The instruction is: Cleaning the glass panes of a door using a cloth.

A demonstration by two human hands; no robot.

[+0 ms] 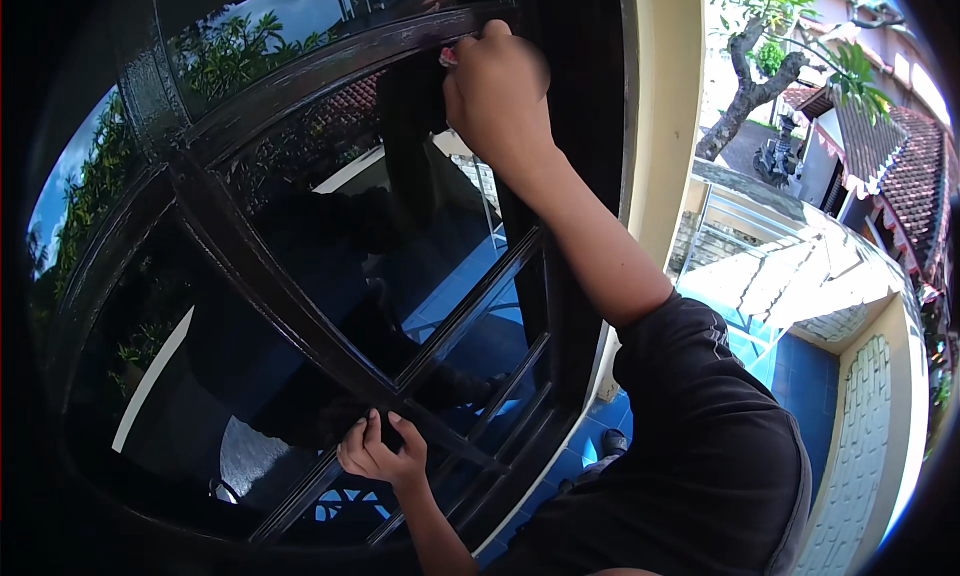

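In front of me is a dark, glossy wooden frame with glass panes. My right hand is raised to the upper right corner of a pane, just under a crossbar. Its fingers are closed on a small reddish crumpled piece, perhaps cloth; most of it is hidden in the grip. Lower down, my left hand rests its fingertips against the dark wood near a joint of the bars. Those fingers are bent and apart, with nothing in them.
Reflections of foliage, sky and roof tiles cover the glass. To the right stands a cream wall edge. Beyond it are a blue-tiled floor, a low brick-patterned wall, a pale metal rack and a tree.
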